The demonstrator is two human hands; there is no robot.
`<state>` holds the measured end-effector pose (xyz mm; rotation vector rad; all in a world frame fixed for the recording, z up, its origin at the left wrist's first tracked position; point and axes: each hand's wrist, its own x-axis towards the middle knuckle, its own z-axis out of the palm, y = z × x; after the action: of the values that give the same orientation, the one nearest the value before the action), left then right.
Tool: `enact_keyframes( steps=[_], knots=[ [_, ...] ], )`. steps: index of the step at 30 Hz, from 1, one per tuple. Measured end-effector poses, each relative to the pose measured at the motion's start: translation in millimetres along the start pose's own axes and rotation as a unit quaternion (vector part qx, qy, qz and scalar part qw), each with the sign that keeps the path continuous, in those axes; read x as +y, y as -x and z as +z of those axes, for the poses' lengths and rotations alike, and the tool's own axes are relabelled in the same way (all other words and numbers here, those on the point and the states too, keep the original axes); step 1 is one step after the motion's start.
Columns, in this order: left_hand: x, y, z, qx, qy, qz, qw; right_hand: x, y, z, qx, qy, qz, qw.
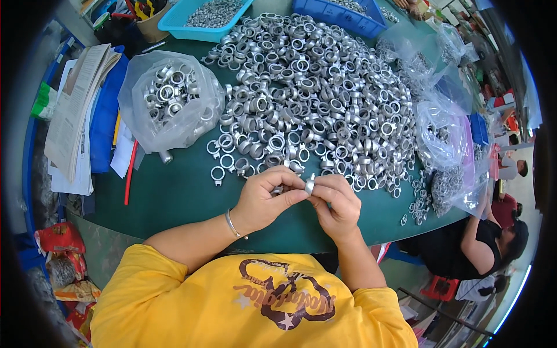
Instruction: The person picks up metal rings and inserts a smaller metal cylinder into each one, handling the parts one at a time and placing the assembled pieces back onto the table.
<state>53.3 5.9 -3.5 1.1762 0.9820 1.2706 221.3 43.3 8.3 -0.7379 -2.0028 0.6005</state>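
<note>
Between my two hands is a small silver metal ring (310, 185) with a short stub on top. My left hand (264, 197) is closed, its thumb and forefinger pinching the ring from the left. A second metal ring (277, 190) shows partly inside the curled left fingers. My right hand (337, 209) is closed too, with its fingertips on the ring's right side. Just beyond my hands lies a big heap of similar metal rings (325, 98). Nearest the left hand, a few loose rings lie at the heap's front edge.
A clear plastic bag (133, 119) of rings stands left on the green table (174, 200). Papers (78, 116), a blue folder and a red pen (131, 174) lie farther left. Behind are a turquoise tray (174, 26) and a blue bin (354, 24). More bags and a person (481, 246) are at right.
</note>
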Motion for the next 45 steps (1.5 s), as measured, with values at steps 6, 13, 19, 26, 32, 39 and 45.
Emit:
enact_keyframes(
  steps=[6,13,19,26,32,39,45],
  knots=[
    [4.6,2.2,2.6,-0.015,-0.046,0.021,0.999,-2.2,15.4,1.8,0.028,-0.187,0.174,0.966],
    [0.6,1.7,5.1,-0.022,-0.077,0.079,0.994,-1.6,25.2,1.1,0.01,-0.298,0.236,0.925],
    [1.2,3.2,3.4,-0.024,-0.052,0.038,0.998,-6.0,16.0,-1.4,0.012,-0.206,0.169,0.964],
    [2.5,-0.9,4.3,-0.021,-0.048,0.033,0.998,-4.6,13.3,-2.2,0.016,-0.182,0.159,0.97],
    [-7.7,3.8,0.1,0.005,0.127,0.0,0.992,0.0,17.4,5.5,-0.016,0.221,0.045,0.974],
    [14.0,1.7,-1.0,0.06,0.111,-0.061,0.99,5.2,26.4,7.9,0.036,0.263,0.05,0.963],
    [59.1,-37.6,-90.8,0.335,-0.35,0.229,0.844,16.4,33.2,3.7,0.044,0.205,0.032,0.977]
  ],
)
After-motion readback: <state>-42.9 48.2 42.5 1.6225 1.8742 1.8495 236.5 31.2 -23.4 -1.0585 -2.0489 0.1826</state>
